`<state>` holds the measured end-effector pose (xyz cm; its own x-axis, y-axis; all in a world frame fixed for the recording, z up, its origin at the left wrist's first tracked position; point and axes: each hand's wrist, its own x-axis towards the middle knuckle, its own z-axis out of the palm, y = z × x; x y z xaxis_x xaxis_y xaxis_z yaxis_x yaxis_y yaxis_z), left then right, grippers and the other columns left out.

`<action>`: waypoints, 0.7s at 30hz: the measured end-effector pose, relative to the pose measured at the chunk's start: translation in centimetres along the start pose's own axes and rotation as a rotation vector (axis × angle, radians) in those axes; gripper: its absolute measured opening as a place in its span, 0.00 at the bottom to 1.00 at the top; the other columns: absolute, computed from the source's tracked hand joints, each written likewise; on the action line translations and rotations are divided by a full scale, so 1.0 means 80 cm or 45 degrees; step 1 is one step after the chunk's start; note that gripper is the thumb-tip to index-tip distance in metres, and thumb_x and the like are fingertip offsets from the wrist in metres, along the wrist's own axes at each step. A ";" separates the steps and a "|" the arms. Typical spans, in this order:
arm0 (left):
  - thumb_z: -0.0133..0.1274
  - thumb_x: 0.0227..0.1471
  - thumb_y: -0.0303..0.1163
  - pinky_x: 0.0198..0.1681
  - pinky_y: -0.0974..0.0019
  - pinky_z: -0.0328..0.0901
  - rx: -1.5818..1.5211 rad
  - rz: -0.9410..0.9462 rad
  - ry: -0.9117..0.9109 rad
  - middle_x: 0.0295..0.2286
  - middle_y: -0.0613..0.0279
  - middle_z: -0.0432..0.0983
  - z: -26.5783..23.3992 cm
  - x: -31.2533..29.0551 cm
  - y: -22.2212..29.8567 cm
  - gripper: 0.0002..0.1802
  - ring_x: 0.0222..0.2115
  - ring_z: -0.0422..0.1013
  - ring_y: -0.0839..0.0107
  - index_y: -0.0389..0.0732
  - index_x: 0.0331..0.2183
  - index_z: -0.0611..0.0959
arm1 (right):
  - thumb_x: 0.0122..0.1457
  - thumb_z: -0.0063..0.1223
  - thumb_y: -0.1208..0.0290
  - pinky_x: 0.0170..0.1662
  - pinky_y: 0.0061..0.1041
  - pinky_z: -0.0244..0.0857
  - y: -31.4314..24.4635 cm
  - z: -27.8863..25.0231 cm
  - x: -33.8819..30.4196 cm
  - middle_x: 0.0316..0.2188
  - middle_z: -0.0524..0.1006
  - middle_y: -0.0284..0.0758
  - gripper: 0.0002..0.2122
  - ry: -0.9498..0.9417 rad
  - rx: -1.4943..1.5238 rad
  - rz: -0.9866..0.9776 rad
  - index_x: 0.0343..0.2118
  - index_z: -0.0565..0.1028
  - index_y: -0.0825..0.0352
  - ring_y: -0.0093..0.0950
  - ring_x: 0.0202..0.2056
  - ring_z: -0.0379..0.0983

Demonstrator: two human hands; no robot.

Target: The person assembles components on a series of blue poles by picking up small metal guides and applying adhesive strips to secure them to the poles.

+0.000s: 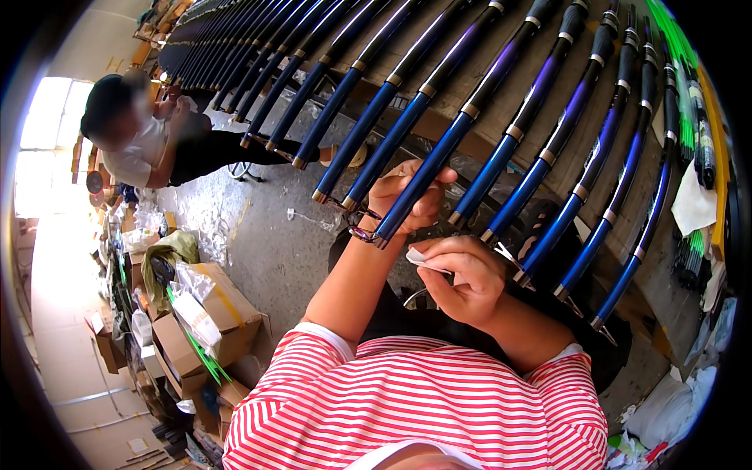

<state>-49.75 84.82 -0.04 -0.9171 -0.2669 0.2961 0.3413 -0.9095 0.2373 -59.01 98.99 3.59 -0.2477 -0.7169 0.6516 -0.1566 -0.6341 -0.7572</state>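
Note:
My left hand (428,207) is closed around the blue lower part of a fishing rod (439,158), one in a long row of similar rods. The fingers wrap it from behind, a little above its lower end. At that end sits a small ring-shaped guide (362,234), close to my left wrist. Just to the right, my right hand (470,283) pinches a small folded white piece (424,260) between thumb and fingers; whether it is paper or cloth I cannot tell. This white piece is apart from the rod.
More blue and black rods (511,205) overhang the workbench (470,47) on both sides. At the left, a person (141,133) sits at the same row. Cardboard boxes (227,301) and plastic bags stand lower left. Bright green rods (677,47) and a white cloth (695,201) are at the right.

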 end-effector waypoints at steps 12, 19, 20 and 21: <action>0.55 0.43 0.33 0.13 0.77 0.56 0.064 0.000 0.125 0.20 0.49 0.71 0.000 -0.007 0.001 0.34 0.13 0.63 0.76 0.19 0.48 0.65 | 0.46 0.57 0.83 0.36 0.24 0.69 0.011 0.010 0.004 0.27 0.75 0.41 0.06 -0.022 0.012 0.040 0.27 0.72 0.71 0.33 0.33 0.76; 0.57 0.41 0.36 0.20 0.77 0.62 0.229 -0.002 0.209 0.20 0.51 0.74 0.006 -0.007 0.003 0.36 0.17 0.69 0.73 0.18 0.46 0.67 | 0.46 0.57 0.84 0.36 0.25 0.69 0.013 0.013 0.009 0.27 0.75 0.41 0.06 -0.040 0.047 0.004 0.26 0.71 0.71 0.34 0.33 0.76; 0.57 0.41 0.36 0.20 0.77 0.62 0.225 -0.008 0.197 0.20 0.51 0.74 0.006 -0.007 0.004 0.36 0.17 0.69 0.73 0.19 0.46 0.67 | 0.46 0.57 0.84 0.36 0.25 0.69 0.013 0.014 0.009 0.26 0.75 0.41 0.06 -0.039 0.048 -0.004 0.26 0.71 0.71 0.34 0.33 0.76; 0.57 0.41 0.36 0.20 0.77 0.62 0.217 -0.018 0.191 0.20 0.51 0.74 0.007 -0.006 0.004 0.35 0.17 0.69 0.73 0.19 0.46 0.67 | 0.46 0.57 0.84 0.36 0.25 0.69 0.013 0.014 0.009 0.26 0.75 0.41 0.06 -0.032 0.058 -0.003 0.26 0.71 0.71 0.35 0.33 0.76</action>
<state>-49.09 84.84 0.38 -0.9380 -0.3106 0.1539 0.3465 -0.8500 0.3969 -58.28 97.44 3.33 -0.2233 -0.7220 0.6549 -0.1130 -0.6481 -0.7531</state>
